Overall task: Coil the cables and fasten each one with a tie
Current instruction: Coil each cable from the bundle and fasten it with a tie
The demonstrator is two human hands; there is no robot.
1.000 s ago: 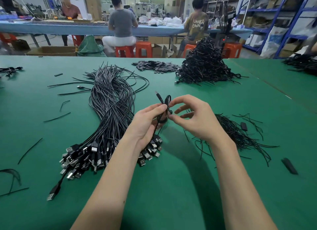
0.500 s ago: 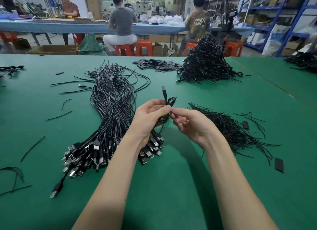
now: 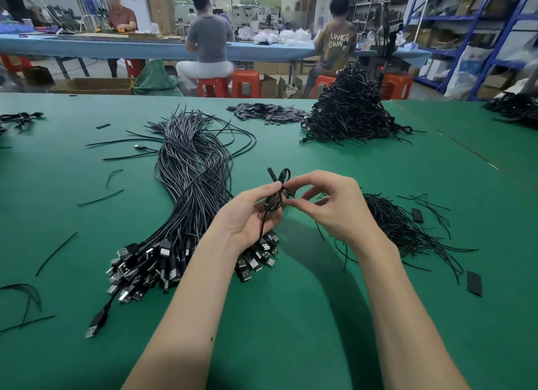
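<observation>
Just above the middle of the frame, the left hand (image 3: 247, 215) grips a coiled black cable (image 3: 275, 199), thumb and fingers curled round the small figure-8 coil, which is held above the green table (image 3: 291, 317). One small plug end of the cable sticks up at the top of the coil, and a loose tail runs down across the palm. The right hand (image 3: 332, 206) pinches at the coil's waist with thumb and forefinger; whether a tie sits between those fingertips is too small to tell. Left of the hands, a long bundle of uncoiled cables (image 3: 189, 186) stretches toward the upper middle, its USB plugs fanned out beneath the left wrist. A loose heap of thin black ties (image 3: 401, 226) lies right of the right hand. At the upper right of the table stands a tall pile of finished coils (image 3: 349, 113).
</observation>
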